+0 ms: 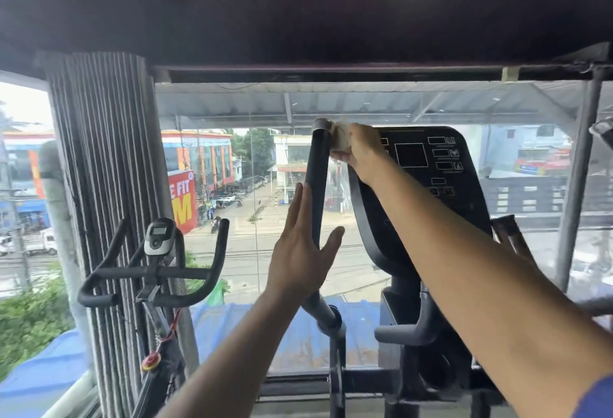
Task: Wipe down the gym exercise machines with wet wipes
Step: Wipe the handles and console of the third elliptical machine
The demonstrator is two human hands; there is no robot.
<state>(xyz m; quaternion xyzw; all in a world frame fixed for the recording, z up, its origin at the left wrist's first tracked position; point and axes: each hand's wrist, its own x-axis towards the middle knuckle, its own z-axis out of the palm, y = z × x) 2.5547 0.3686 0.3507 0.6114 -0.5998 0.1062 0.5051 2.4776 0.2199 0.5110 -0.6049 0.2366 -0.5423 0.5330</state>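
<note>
At the window wall: one elliptical-type machine dead ahead, black console (428, 165) on the right, one long black handle bar (316, 185) rising in front of the glass (265, 185). One spin bike (156, 271) to the left with a small grey display (159, 240), and a ribbed grey pillar (102, 152) behind it. Second handle (509, 232) of the machine partly hidden behind the right forearm. Street and buildings outside, red sign (182, 198) part-cut by the pillar.

Count: two hands, one wipe, two machines in view.

Right hand (360, 152) reaches up and across the console, fingers curled round a bunched white wet wipe (341, 140), pressed to the side of the bar just below its silver end cap (322, 125). The arm blocks the console's left edge.

Left hand (300, 252) is raised lower down the same bar, fingers straight and spread, thumb out, back of hand to camera, gripping nothing. Palm appears to lie against the bar; contact can't be confirmed.
</note>
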